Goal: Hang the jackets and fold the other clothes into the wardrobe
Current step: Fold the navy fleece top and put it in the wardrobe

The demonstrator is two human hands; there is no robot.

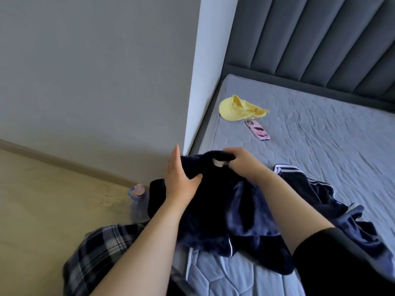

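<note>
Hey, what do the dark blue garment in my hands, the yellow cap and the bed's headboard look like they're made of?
Dark blue garment: looks like plush fleece or velour, with a fuzzy nap and soft sheen. Yellow cap: probably thin matte woven cloth, since it lies limp and creased. Headboard: seems to be padded grey fabric upholstery, with vertical channels and no gloss.

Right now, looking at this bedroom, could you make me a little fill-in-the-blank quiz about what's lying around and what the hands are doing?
1. The right hand grips the collar of the dark navy fleece garment, while the ____ hand lies flat against it.
2. The yellow sun visor lies on the grey quilted ____.
3. Just beside the visor lies a ____ phone.
4. The clear plastic water bottle stands on the ____.

Missing words: left; mattress; pink; floor
</note>
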